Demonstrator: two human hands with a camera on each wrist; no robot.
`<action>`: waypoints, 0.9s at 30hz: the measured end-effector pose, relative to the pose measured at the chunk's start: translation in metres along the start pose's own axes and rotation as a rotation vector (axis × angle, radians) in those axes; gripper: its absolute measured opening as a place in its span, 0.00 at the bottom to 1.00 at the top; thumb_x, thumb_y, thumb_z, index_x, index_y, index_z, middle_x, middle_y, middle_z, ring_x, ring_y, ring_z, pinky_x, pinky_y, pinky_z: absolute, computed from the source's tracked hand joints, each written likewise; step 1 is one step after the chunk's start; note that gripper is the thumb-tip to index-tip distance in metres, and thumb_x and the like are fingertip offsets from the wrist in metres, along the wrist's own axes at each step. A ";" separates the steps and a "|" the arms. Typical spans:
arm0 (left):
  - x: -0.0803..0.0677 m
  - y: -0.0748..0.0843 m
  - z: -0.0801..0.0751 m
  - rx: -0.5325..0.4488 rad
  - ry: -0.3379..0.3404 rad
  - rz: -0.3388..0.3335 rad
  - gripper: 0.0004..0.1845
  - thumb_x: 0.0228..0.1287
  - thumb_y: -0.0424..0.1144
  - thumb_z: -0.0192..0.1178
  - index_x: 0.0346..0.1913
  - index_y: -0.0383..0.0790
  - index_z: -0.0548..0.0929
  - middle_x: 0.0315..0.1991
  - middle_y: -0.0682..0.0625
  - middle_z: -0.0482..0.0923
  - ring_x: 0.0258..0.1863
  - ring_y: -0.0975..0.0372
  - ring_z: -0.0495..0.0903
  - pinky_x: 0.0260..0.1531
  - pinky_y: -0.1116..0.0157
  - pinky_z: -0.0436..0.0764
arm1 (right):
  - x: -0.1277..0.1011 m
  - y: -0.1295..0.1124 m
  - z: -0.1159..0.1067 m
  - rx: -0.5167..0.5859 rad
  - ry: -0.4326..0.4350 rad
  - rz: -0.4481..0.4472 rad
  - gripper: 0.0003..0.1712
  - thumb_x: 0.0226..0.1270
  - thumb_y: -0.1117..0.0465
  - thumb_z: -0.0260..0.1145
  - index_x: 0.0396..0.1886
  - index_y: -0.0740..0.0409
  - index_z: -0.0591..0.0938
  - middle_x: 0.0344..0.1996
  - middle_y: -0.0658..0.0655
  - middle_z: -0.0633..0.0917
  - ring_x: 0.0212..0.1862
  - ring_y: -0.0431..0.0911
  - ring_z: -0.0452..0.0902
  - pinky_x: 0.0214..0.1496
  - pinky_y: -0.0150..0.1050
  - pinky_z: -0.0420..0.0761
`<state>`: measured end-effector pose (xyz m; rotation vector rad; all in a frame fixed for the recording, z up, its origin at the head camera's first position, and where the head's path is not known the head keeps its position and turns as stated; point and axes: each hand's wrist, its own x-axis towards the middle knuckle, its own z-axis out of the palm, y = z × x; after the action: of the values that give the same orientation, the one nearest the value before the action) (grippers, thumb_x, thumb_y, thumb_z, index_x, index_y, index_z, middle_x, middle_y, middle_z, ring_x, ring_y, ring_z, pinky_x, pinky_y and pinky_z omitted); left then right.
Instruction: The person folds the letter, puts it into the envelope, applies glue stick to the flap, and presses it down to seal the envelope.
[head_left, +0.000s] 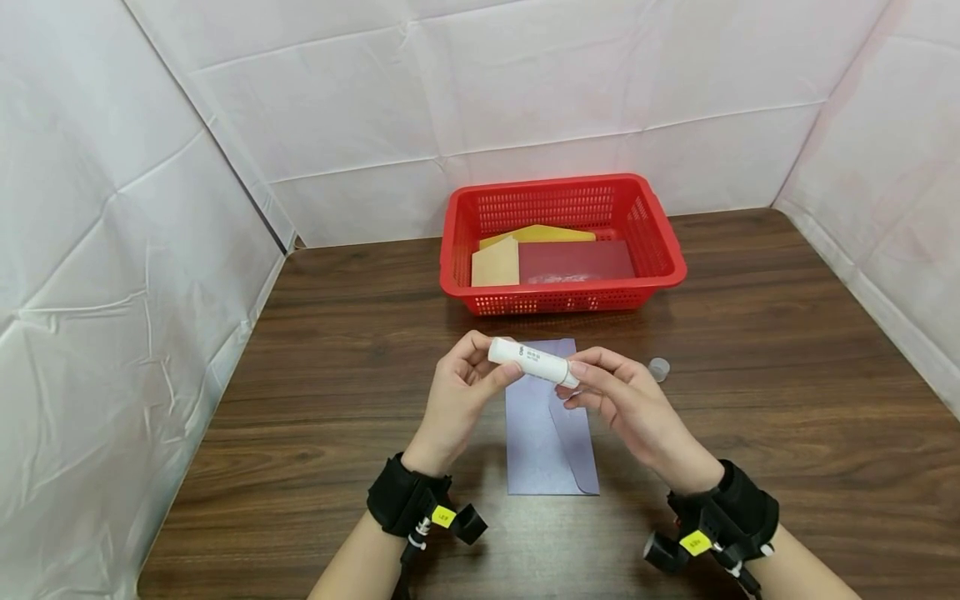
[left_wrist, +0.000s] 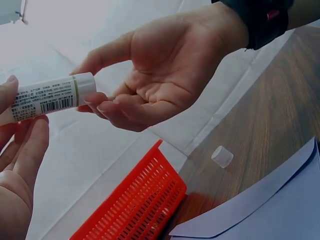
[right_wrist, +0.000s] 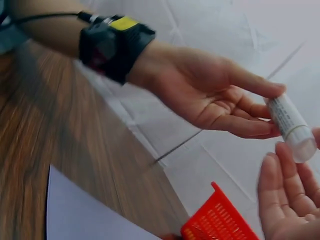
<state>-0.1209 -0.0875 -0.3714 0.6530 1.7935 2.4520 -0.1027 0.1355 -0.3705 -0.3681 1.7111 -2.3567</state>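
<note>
Centrally in the head view, both hands hold a white glue stick (head_left: 534, 362) in the air above a lilac envelope (head_left: 551, 425) lying flap-open on the table (head_left: 787, 400). Left hand (head_left: 459, 392): thumb and fingers pinch the labelled barrel. Right hand (head_left: 628, 404): fingertips (head_left: 581, 367) touch the stick's other end, the remaining fingers loosely curled; whether they grip it firmly cannot be told. A small translucent cap (head_left: 658, 368) stands on the table right of the envelope, so the stick is judged uncapped and the step in hand is readying the glue. Next move, as a judgement: bring the tip down to the envelope flap. Upper centre: red basket (head_left: 562, 187) holding further envelopes
</note>
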 end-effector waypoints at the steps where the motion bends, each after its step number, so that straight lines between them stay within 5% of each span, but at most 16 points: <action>1: 0.000 0.000 0.000 0.002 0.002 -0.004 0.20 0.58 0.52 0.74 0.43 0.45 0.78 0.45 0.51 0.82 0.43 0.64 0.80 0.43 0.70 0.80 | -0.001 0.000 0.001 -0.042 0.025 -0.030 0.06 0.77 0.66 0.59 0.45 0.57 0.82 0.37 0.53 0.86 0.39 0.43 0.84 0.46 0.37 0.84; 8: 0.000 0.003 0.001 -0.054 0.010 -0.023 0.14 0.64 0.42 0.71 0.43 0.41 0.78 0.44 0.49 0.82 0.44 0.63 0.82 0.49 0.65 0.83 | -0.009 -0.001 0.007 -0.443 0.133 -0.308 0.13 0.66 0.72 0.70 0.49 0.61 0.83 0.39 0.54 0.86 0.39 0.45 0.83 0.44 0.34 0.83; 11: 0.001 0.004 0.001 -0.091 0.013 -0.042 0.08 0.68 0.34 0.66 0.44 0.40 0.77 0.43 0.49 0.82 0.45 0.63 0.83 0.51 0.63 0.83 | -0.008 0.002 0.008 -0.603 0.120 -0.559 0.16 0.61 0.72 0.73 0.49 0.61 0.84 0.41 0.56 0.86 0.42 0.43 0.82 0.44 0.32 0.83; 15: 0.002 0.005 0.001 -0.118 0.016 -0.068 0.06 0.69 0.27 0.59 0.44 0.40 0.77 0.43 0.49 0.83 0.45 0.63 0.83 0.51 0.62 0.82 | 0.000 0.004 0.008 -0.839 0.138 -0.946 0.13 0.67 0.60 0.73 0.43 0.66 0.85 0.41 0.60 0.86 0.43 0.48 0.82 0.51 0.29 0.79; 19: 0.002 0.005 0.002 -0.135 0.006 -0.082 0.06 0.70 0.27 0.58 0.44 0.41 0.77 0.43 0.50 0.83 0.45 0.63 0.83 0.51 0.61 0.82 | 0.006 0.004 0.011 -1.000 0.180 -1.223 0.15 0.73 0.56 0.66 0.36 0.66 0.84 0.39 0.65 0.84 0.42 0.56 0.80 0.57 0.30 0.77; 23: 0.003 0.005 0.004 -0.151 -0.004 -0.082 0.05 0.70 0.32 0.62 0.44 0.42 0.77 0.42 0.50 0.82 0.45 0.63 0.83 0.52 0.61 0.82 | 0.007 0.003 0.014 -1.063 0.209 -1.355 0.11 0.75 0.62 0.64 0.34 0.65 0.84 0.38 0.66 0.83 0.40 0.59 0.79 0.56 0.32 0.77; 27: 0.003 0.004 0.005 -0.152 -0.002 -0.082 0.06 0.69 0.32 0.63 0.43 0.41 0.76 0.42 0.50 0.82 0.45 0.63 0.83 0.52 0.61 0.82 | 0.004 0.006 0.012 -0.997 0.192 -1.241 0.13 0.74 0.59 0.66 0.35 0.65 0.83 0.40 0.67 0.82 0.43 0.58 0.78 0.55 0.32 0.76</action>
<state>-0.1207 -0.0832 -0.3657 0.5583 1.5798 2.5007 -0.1029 0.1217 -0.3719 -1.8205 3.2968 -1.7171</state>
